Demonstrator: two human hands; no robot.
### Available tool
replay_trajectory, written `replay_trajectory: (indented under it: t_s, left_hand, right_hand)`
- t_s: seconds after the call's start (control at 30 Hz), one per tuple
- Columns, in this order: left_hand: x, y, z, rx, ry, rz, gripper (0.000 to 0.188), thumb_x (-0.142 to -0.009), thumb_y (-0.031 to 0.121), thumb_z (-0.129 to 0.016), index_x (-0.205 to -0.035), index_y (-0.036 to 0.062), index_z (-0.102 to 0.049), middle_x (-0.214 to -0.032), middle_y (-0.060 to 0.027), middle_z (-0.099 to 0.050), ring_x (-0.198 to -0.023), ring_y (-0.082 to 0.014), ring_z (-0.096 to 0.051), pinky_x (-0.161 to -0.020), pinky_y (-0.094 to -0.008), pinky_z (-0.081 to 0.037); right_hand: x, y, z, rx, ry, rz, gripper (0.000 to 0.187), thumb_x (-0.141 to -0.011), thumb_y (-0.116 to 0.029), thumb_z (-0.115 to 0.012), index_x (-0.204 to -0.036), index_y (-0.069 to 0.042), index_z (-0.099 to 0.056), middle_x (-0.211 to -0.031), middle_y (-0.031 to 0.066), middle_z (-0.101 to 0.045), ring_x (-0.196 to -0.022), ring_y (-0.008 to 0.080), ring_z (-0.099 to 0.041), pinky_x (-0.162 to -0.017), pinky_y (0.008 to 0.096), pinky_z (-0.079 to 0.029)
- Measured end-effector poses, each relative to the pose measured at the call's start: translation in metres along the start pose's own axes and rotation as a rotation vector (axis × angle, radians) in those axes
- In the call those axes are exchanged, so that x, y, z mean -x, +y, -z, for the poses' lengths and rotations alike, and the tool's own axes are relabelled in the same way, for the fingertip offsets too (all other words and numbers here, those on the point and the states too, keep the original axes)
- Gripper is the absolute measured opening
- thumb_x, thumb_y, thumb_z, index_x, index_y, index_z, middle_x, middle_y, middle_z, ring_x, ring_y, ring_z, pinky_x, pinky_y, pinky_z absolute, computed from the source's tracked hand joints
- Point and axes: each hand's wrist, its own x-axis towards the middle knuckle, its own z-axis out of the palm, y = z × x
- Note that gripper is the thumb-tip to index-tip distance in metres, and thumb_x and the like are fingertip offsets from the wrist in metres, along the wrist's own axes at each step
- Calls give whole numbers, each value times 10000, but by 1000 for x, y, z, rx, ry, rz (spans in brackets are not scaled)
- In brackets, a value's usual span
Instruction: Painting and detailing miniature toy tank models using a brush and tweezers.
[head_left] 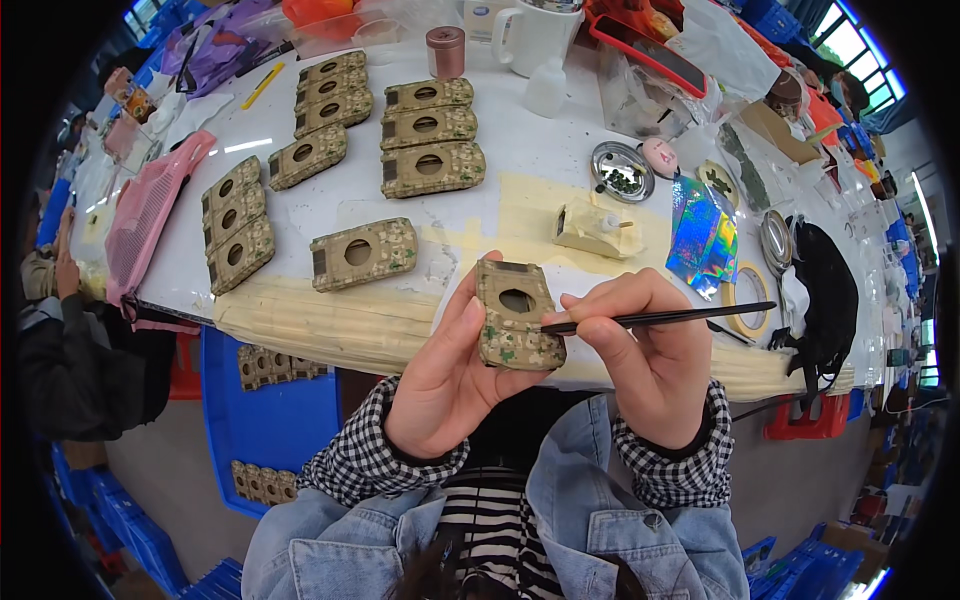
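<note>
My left hand [437,385] holds a camouflage-patterned model tank hull [520,338] by its sides, over the table's front edge. The hull has a round hole in its top and a dark grille at its far end. In my right hand [655,360], thumb and fingers pinch a slim black tool [690,315], which looks like tweezers. The tool's tip is at the right side of the hull, below the hole; whether it grips anything is too small to tell. Another camouflaged hull [335,266] lies on the table to the left of my hands.
More hulls [432,168] stand in rows farther back. A blue tray [225,400] with hulls sits below the table at left. To the right are a taped block [585,228], a round metal dish [603,152] of small dark green pieces, shiny blue sheets [690,240] and a tape roll [746,325].
</note>
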Motion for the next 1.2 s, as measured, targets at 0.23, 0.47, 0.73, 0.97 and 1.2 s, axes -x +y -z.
replay_trajectory:
  t_s: [0.23,0.47,0.73,0.97,1.2]
  left_hand:
    - [-1,1,2,0,-3,12,518,-1029,288,-344,-1488,202,-120,-1388,-105,-395,-1205,-236,-517,-962,-383,-509]
    - [-1,1,1,1,-3,11,514,-1030,286,-344,-1487,205,-124,-1391,-102,-392,-1214,-230,-507,-968,-382,-504]
    - [-2,0,2,-32,20,2,506,-1030,320,-315,-1487,171,-156,-1405,-119,-380,-1207,-240,-514,-969,-396,-511]
    - [-2,0,1,-55,30,-5,501,-1033,333,-290,-1487,154,-176,-1415,-131,-374,-1211,-246,-512,-975,-403,-510]
    - [-3,1,1,2,12,15,514,-1030,289,-336,-1487,192,-122,-1379,-107,-398,-1197,-236,-522,-954,-365,-519]
  right_hand:
    - [-1,1,0,23,4,5,68,-857,-45,-662,-864,14,-629,-774,73,-644,-698,133,-606,-634,245,-470]
    - [-1,2,0,15,4,12,63,-854,-39,-662,-867,15,-633,-771,73,-645,-690,129,-605,-627,243,-469]
    - [-1,1,1,28,1,17,72,-851,-44,-668,-870,15,-630,-781,76,-650,-704,135,-610,-641,247,-472]
    - [-2,1,2,53,-15,29,82,-849,-49,-673,-874,14,-628,-791,80,-651,-716,142,-613,-647,250,-473]
    - [-2,1,2,2,5,-6,69,-852,-44,-668,-871,13,-634,-795,75,-654,-723,134,-613,-656,247,-472]
